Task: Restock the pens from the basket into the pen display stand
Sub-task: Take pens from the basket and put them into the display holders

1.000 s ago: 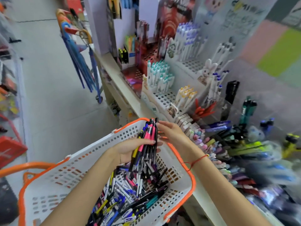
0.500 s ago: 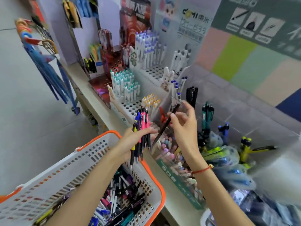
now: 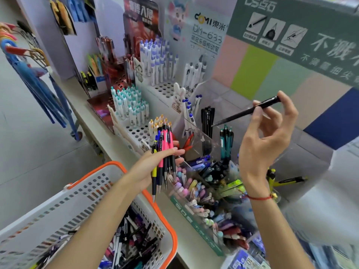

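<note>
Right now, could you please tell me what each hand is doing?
Left hand: closed around a bunch of pens, above the basket.
Right hand: pinching a single black pen over the display stand.

At right our right hand (image 3: 264, 140) pinches a black pen (image 3: 246, 111); at centre our left hand (image 3: 155, 164) grips a pen bundle (image 3: 165, 152) above the basket (image 3: 108, 171).

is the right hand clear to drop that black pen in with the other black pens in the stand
Probably yes: the right hand pinches the black pen just above the standing black pens, tip aimed at them, with nothing between.
</note>
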Demonstrator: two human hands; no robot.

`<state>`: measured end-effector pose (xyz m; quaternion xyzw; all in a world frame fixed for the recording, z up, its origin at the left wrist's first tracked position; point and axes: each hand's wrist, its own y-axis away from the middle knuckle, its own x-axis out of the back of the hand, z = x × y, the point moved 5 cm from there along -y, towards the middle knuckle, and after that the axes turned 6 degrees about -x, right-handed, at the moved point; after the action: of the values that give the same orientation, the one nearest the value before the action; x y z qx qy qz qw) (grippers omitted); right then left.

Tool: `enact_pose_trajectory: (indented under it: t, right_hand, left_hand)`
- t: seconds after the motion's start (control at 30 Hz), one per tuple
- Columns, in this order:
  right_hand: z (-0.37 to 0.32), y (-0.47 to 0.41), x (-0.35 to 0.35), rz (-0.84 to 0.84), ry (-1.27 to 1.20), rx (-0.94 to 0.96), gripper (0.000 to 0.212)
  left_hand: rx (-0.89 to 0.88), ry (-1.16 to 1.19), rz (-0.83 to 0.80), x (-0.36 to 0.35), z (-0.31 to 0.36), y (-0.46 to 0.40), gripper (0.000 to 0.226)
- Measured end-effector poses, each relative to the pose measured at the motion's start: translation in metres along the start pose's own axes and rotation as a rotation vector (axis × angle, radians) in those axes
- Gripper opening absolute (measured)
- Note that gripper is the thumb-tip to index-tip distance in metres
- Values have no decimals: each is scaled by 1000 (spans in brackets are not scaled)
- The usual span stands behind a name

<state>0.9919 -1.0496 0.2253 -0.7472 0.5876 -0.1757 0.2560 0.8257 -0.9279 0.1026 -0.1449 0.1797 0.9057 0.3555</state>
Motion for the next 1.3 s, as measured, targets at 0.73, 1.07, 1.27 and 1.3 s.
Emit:
enact_pose_trajectory:
  t: [0.73,1.07,1.27,1.3]
  right_hand:
    - [30,45,-53,-667,476,31,37]
    - [47,39,-39,-682,158,-385,27]
    - [32,10,-17,-404,0,-332,18]
    - [27,3,-15,-334,-25,-305,18]
  left_hand:
    - [164,-19,-209,-22,-8,3,46]
    - [110,-73,-221,-44,-7,-2,36]
    - [10,-159,-91,-40,6,-16,41]
    - [-8,-155,-55,-38,8,-19,37]
